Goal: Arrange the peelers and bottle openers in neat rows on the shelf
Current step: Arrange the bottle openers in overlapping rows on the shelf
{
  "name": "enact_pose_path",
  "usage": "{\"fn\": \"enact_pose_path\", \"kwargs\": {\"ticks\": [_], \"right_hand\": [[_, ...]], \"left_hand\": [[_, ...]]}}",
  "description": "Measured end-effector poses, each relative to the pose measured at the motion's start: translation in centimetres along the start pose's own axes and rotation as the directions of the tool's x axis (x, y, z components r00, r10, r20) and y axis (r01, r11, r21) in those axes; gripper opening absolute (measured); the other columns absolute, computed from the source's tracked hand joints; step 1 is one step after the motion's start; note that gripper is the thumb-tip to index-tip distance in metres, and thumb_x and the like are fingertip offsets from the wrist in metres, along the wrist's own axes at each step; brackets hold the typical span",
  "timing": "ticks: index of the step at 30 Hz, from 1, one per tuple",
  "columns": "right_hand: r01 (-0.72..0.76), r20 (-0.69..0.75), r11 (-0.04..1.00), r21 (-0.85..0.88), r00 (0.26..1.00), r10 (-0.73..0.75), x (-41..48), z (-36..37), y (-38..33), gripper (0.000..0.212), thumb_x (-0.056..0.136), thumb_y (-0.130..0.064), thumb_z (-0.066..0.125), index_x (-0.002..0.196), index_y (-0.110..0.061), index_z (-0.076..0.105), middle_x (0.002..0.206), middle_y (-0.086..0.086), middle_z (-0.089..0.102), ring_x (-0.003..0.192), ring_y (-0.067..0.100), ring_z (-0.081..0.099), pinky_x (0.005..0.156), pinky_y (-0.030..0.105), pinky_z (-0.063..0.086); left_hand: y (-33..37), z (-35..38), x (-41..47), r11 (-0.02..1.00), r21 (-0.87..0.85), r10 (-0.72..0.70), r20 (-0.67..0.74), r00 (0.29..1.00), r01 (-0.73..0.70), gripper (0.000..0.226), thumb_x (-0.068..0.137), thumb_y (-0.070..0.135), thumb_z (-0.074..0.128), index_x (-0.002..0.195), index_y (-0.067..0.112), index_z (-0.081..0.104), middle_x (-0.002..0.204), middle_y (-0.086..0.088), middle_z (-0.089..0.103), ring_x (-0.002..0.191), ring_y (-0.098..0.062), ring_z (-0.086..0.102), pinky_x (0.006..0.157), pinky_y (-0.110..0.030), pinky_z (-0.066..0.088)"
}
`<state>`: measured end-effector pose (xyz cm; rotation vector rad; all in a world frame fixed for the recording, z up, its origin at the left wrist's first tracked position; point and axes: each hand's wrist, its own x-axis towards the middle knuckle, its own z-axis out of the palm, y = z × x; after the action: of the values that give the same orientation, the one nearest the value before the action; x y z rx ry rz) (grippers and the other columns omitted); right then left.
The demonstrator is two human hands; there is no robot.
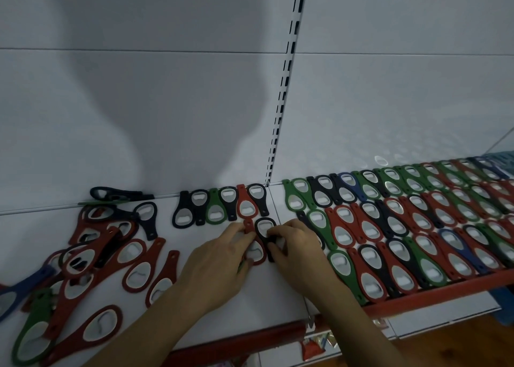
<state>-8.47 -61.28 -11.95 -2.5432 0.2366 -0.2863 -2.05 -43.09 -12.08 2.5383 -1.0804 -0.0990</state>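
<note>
Both my hands meet at the middle of the white shelf [244, 305]. My left hand [222, 258] pinches a red bottle opener [257, 251] lying flat. Beside it, my right hand [292, 244] pinches the handle of a black bottle opener [264, 227]. Just behind them runs a short row of black, green and red openers [219, 206] against the back wall. Several neat rows of openers [403, 227] fill the shelf on the right. A loose pile of mostly red openers [97, 255] lies on the left.
The shelf has a red front edge [434, 297]. A slotted upright [281, 102] splits the white back wall. Packets [314, 344] hang on a lower level under the shelf, with a wooden floor [459, 344] at the bottom right.
</note>
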Motion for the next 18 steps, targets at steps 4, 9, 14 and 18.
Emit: {"fn": "enact_pose_path", "kwargs": {"ticks": [4, 9, 14, 18], "right_hand": [[-0.016, -0.008, 1.000, 0.010, 1.000, 0.016, 0.7, -0.3, 0.0, 0.025, 0.095, -0.014, 0.063, 0.118, -0.014, 0.071, 0.111, 0.004, 0.060, 0.091, 0.018, 0.061, 0.084, 0.022, 0.049], [-0.038, -0.024, 0.999, 0.002, 0.999, 0.038, 3.7, -0.8, -1.3, 0.034, 0.100, -0.014, 0.050, 0.132, -0.011, 0.062, 0.128, 0.009, 0.058, 0.111, 0.023, 0.059, 0.097, 0.032, 0.048], [-0.074, 0.070, 0.996, -0.058, 0.994, 0.078, 4.4, 0.3, -1.7, 0.034, 0.098, -0.011, 0.049, 0.131, -0.006, 0.059, 0.129, 0.011, 0.060, 0.116, 0.027, 0.057, 0.098, 0.037, 0.047], [-0.075, 0.068, 0.995, -0.066, 0.995, 0.079, 4.6, 0.7, -1.5, 0.026, 0.095, -0.008, 0.049, 0.114, 0.000, 0.064, 0.117, 0.012, 0.064, 0.104, 0.029, 0.060, 0.092, 0.042, 0.049]], "left_hand": [[0.0, 0.0, -0.1, 1.000, -0.004, 0.001, -0.010, 1.000, -0.001, 0.043, 0.103, 0.041, 0.048, 0.144, 0.032, 0.046, 0.145, 0.017, 0.036, 0.092, -0.009, 0.062, 0.073, -0.022, 0.053], [-0.2, 0.1, 0.0, 0.999, -0.035, -0.015, -0.021, 1.000, 0.014, 0.043, 0.103, 0.042, 0.048, 0.145, 0.032, 0.046, 0.150, 0.014, 0.033, 0.093, -0.009, 0.063, 0.068, -0.013, 0.040], [-0.7, -1.0, 2.0, 0.999, -0.009, -0.035, -0.017, 0.999, 0.035, 0.054, 0.101, 0.030, 0.050, 0.154, 0.028, 0.037, 0.158, 0.013, 0.026, 0.110, -0.012, 0.062, 0.083, -0.027, 0.055], [-0.9, -1.3, 3.2, 0.998, 0.061, -0.025, 0.069, 0.997, 0.021, 0.061, 0.100, 0.026, 0.049, 0.158, 0.026, 0.030, 0.163, 0.012, 0.024, 0.121, -0.018, 0.058, 0.089, -0.035, 0.056]]}}
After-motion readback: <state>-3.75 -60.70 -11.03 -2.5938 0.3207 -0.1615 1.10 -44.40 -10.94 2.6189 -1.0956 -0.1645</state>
